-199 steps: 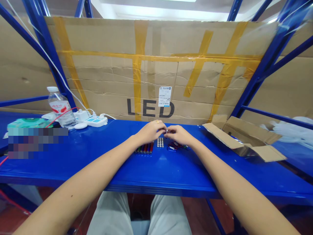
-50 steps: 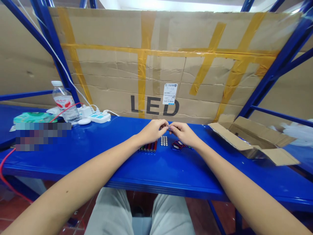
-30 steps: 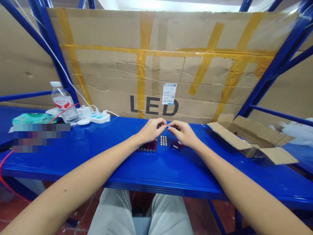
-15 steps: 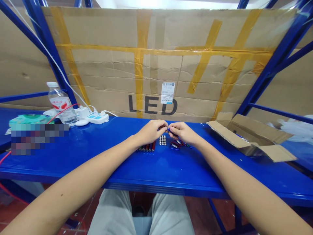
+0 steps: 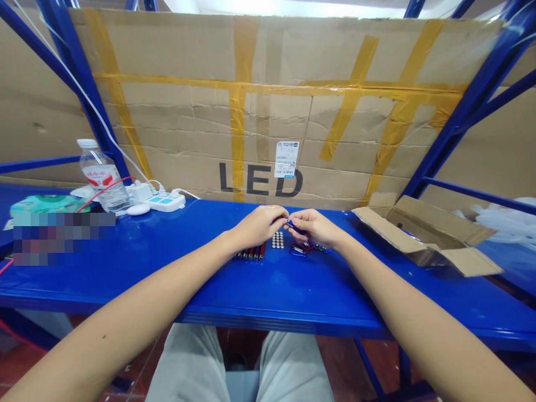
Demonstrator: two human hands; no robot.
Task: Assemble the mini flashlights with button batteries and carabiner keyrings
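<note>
My left hand [image 5: 263, 225] is closed in a pinch, its fingertips meeting those of my right hand; what they grip is mostly hidden. Between thumb and fingers of my right hand [image 5: 315, 226] is a small blue carabiner [image 5: 295, 226] with a bit of silver metal at its left end. Below the hands, silver button-like discs [image 5: 277, 240] lie in neat rows. Dark red tubes with metal ends [image 5: 256, 252] lie side by side under my left wrist. A pile of blue and red carabiners [image 5: 299, 249] lies below my right hand.
An open cardboard box [image 5: 412, 234] stands on the blue table [image 5: 268, 290] at right. At left are a plastic bottle [image 5: 103, 178], a white power strip [image 5: 167, 201] and a green packet [image 5: 46, 204]. A large taped cardboard sheet [image 5: 188, 128] closes off the back.
The blue carabiner shows more between the fingers as my right hand's grip shifts slightly. Both hands stay together in the same place; the view has moved a little.
</note>
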